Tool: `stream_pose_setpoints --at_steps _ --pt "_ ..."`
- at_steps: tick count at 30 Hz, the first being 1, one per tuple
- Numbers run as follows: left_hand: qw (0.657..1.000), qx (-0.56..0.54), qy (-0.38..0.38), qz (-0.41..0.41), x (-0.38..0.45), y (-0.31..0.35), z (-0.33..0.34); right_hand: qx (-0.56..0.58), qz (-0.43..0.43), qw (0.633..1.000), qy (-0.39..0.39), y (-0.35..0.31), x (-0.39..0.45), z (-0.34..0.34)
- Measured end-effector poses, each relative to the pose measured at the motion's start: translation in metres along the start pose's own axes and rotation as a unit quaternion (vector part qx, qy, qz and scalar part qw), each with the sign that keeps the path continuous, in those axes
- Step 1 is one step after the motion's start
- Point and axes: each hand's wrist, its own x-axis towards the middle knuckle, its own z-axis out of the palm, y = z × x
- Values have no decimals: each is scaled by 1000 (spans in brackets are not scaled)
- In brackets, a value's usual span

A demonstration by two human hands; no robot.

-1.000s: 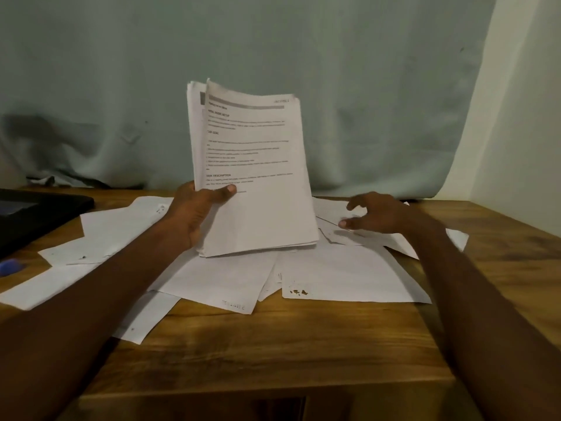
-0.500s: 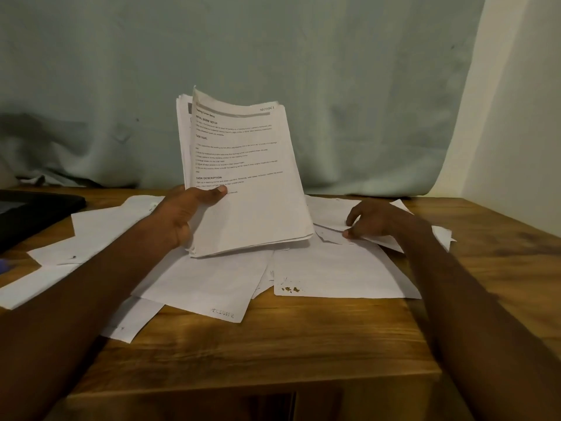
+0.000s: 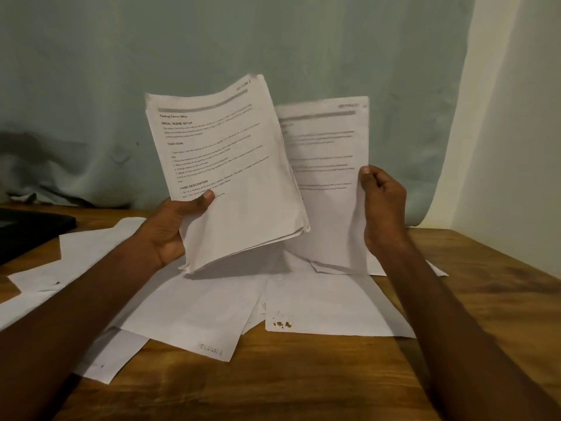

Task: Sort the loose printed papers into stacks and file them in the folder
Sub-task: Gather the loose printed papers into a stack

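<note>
My left hand (image 3: pixel 170 229) grips a thick stack of printed papers (image 3: pixel 243 189) by its lower left edge, thumb on the top page, holding it tilted above the table. Beside it, my right hand (image 3: pixel 383 205) pinches a single printed sheet (image 3: pixel 328 189) at its right edge and holds it upright, partly behind the stack. Several loose sheets (image 3: pixel 328 302) lie face down and overlapping on the wooden table (image 3: pixel 303 381) under both hands. A dark flat object, possibly the folder (image 3: pixel 27 229), lies at the far left edge.
A pale curtain (image 3: pixel 273 50) hangs behind the table and a cream wall (image 3: pixel 516 117) stands at the right. One loose sheet near the front shows a brown stain (image 3: pixel 282 324). Bare wood shows along the table's front and right side.
My right hand has lifted one sheet off the table pile and raised it upright next to the stack. The stack in my left hand has tilted to the right.
</note>
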Motion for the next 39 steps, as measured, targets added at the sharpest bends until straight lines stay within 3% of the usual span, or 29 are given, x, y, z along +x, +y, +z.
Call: stream_pose_setpoints --at_steps 4,12,15,21,25,29,33,39 --pt "999 -24 -22 26 -7 5 13 77 35 996 6 2 2 1" --pt "999 3 -21 42 -10 10 21 89 55 994 -19 -1 -5 13" --pt "996 73 -33 35 -9 11 18 133 93 984 -78 -2 -11 19" --pt "987 150 28 41 -10 3 29 151 183 947 -217 0 -29 31" --pt "983 158 61 65 -10 4 30 86 199 933 -288 -5 -34 27" --pt "964 189 117 147 -10 13 32 88 149 948 -265 -3 -37 30" --pt "945 247 61 206 -15 26 36 101 73 976 -177 1 -37 37" --pt "934 324 -11 149 -13 24 28 84 44 981 -168 -2 -44 38"
